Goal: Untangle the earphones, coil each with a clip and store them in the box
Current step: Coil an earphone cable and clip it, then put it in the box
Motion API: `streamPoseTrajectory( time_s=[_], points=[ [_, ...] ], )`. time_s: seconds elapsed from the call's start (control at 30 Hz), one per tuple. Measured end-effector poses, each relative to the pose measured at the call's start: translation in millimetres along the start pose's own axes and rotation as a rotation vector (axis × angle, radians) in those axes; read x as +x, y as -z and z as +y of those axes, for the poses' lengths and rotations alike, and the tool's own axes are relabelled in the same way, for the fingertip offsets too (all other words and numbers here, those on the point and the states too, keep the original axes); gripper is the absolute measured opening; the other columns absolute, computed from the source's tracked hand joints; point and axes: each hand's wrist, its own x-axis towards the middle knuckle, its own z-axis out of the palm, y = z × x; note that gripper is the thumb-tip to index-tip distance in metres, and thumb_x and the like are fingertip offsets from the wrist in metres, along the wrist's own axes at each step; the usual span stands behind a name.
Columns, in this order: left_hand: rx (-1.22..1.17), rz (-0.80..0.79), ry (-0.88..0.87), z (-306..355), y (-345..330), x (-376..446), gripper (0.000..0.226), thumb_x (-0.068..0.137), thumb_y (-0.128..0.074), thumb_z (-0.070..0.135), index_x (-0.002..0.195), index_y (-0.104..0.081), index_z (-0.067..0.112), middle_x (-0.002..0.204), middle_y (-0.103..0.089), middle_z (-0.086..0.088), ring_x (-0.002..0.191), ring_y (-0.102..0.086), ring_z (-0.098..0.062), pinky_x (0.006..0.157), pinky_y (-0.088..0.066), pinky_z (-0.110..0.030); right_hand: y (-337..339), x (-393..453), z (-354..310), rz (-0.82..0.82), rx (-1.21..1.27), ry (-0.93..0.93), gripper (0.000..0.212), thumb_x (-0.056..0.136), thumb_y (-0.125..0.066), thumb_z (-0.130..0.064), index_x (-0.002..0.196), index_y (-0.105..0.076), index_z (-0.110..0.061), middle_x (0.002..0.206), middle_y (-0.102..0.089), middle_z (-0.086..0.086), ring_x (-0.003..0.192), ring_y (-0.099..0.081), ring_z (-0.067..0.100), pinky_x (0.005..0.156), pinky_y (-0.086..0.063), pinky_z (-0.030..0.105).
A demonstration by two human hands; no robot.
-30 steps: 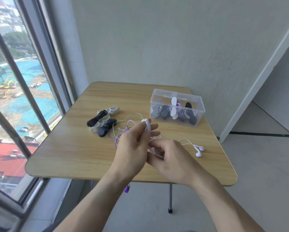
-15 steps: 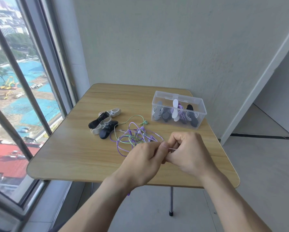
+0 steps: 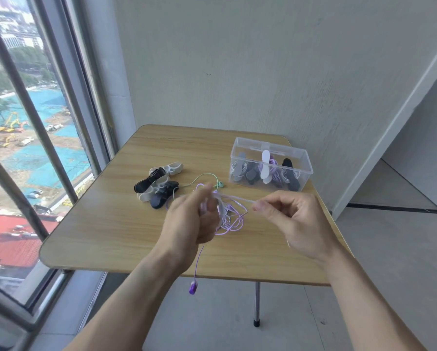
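Earphones (image 3: 231,219): tangled purple and white cords, left of the box (image 3: 270,164). Light, limp, snag-prone. Left hand (image 3: 189,221) grips the bundle; right hand (image 3: 292,219) pinches a white strand; best drawn near its free end.

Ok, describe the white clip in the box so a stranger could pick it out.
On the table, find the clear box at the far right corner, near the wall. Several clipped earphone coils stand inside it. The white clip is in the middle, and it is the only white one, between a grey clip and a black clip.
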Motion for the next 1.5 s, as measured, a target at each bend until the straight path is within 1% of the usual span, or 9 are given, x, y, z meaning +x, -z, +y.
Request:
streamPoseTrajectory(
  time_s=[0.13, 0.3, 0.43, 0.53, 0.77, 0.9, 1.07, 1.3, 1.5],
  points=[
    [-0.374, 0.060, -0.085, 9, 8, 3, 0.030, 0.101, -0.037, 0.017, 0.079, -0.056, 0.013, 0.063, -0.048, -0.001, 0.048, -0.043, -0.013, 0.041, -0.018, -0.022, -5, 1, 7, -0.032, -0.077, -0.055, 0.016, 0.091, -0.071, -0.029, 0.080, -0.077, -0.020, 0.060, -0.051, 0.011, 0.059, -0.038, 0.015, 0.055, -0.031, 0.029],
    [-0.354, 0.129, -0.105, 11, 7, 1, 0.034, 0.103, -0.039, 0.020, 0.123, -0.055, -0.002, 0.116, -0.073, -0.014, 0.105, -0.072, -0.024, 0.040, -0.031, -0.020, -29, -7, 4, -0.275, -0.170, -0.069, 0.021, 0.091, -0.073, -0.029, 0.075, -0.074, -0.017, 0.059, -0.044, -0.005, 0.058, -0.036, 0.010, 0.054, -0.030, 0.028],
    [0.123, 0.124, -0.272, 1, 2, -3, 0.023, 0.100, -0.047, 0.027, 0.106, -0.066, 0.018, 0.108, -0.075, -0.002, 0.104, -0.071, -0.016, 0.050, -0.038, -0.026, -40, -12, -5, -0.346, -0.044, -0.091, 0.019, 0.089, -0.074, -0.015, 0.070, -0.073, -0.016, 0.057, -0.041, -0.009, 0.056, -0.035, 0.009, 0.054, -0.029, 0.022],
    [0.594, 0.013, -0.386, -14, 6, -2, 0.029, 0.100, -0.039, 0.040, 0.092, -0.063, 0.025, 0.092, -0.072, 0.011, 0.096, -0.068, -0.010, 0.081, -0.049, -0.034, -38, -11, -11, -0.328, 0.019, -0.055, 0.020, 0.083, -0.073, -0.012, 0.063, -0.072, -0.014, 0.053, -0.045, -0.007, 0.053, -0.036, 0.010, 0.053, -0.028, 0.025],
    [0.884, -0.183, -0.322, -18, 3, -7, 0.051, 0.107, -0.036, 0.039, 0.067, -0.062, 0.020, 0.052, -0.060, -0.004, 0.050, -0.052, -0.010, 0.060, -0.043, -0.027, -18, -5, -6, -0.148, 0.128, -0.042, 0.019, 0.081, -0.072, -0.020, 0.068, -0.074, -0.007, 0.060, -0.064, 0.016, 0.055, -0.051, 0.013, 0.054, -0.047, 0.024],
    [0.903, -0.128, -0.308, -16, 3, -6, 0.052, 0.104, -0.042, 0.037, 0.058, -0.056, 0.018, 0.046, -0.045, 0.006, 0.044, -0.039, -0.010, 0.054, -0.038, -0.030, -10, -3, 1, -0.087, 0.085, -0.054, 0.026, 0.076, -0.085, -0.037, 0.078, -0.079, -0.012, 0.071, -0.060, 0.036, 0.061, -0.048, 0.026, 0.056, -0.049, 0.051],
    [0.468, -0.096, -0.122, -9, -4, -5, 0.057, 0.107, -0.039, 0.029, 0.052, -0.031, 0.015, 0.048, -0.027, -0.003, 0.047, -0.022, -0.019, 0.045, -0.022, -0.024, -2, -1, -4, -0.038, 0.075, -0.078, 0.015, 0.073, -0.077, -0.027, 0.073, -0.075, -0.012, 0.058, -0.066, -0.003, 0.053, -0.050, 0.008, 0.051, -0.039, 0.016],
    [-0.230, -0.099, 0.043, 0, -6, -2, 0.040, 0.105, -0.037, 0.037, 0.075, -0.050, 0.015, 0.055, -0.040, 0.000, 0.044, -0.034, -0.013, 0.046, -0.011, -0.025, -16, -3, 2, -0.150, 0.016, -0.134, 0.032, 0.088, -0.064, -0.037, 0.085, -0.069, -0.005, 0.053, -0.058, -0.002, 0.052, -0.057, 0.014, 0.055, -0.044, 0.018],
    [-0.329, -0.039, -0.055, 2, -3, -2, 0.036, 0.094, -0.047, 0.025, 0.118, -0.057, -0.001, 0.108, -0.073, -0.016, 0.091, -0.072, -0.025, 0.040, -0.034, -0.021, -38, -4, 6, -0.176, 0.072, -0.194, 0.014, 0.100, -0.059, -0.011, 0.109, -0.069, -0.006, 0.067, -0.060, 0.000, 0.057, -0.062, 0.014, 0.056, -0.047, 0.018]
  ],
)
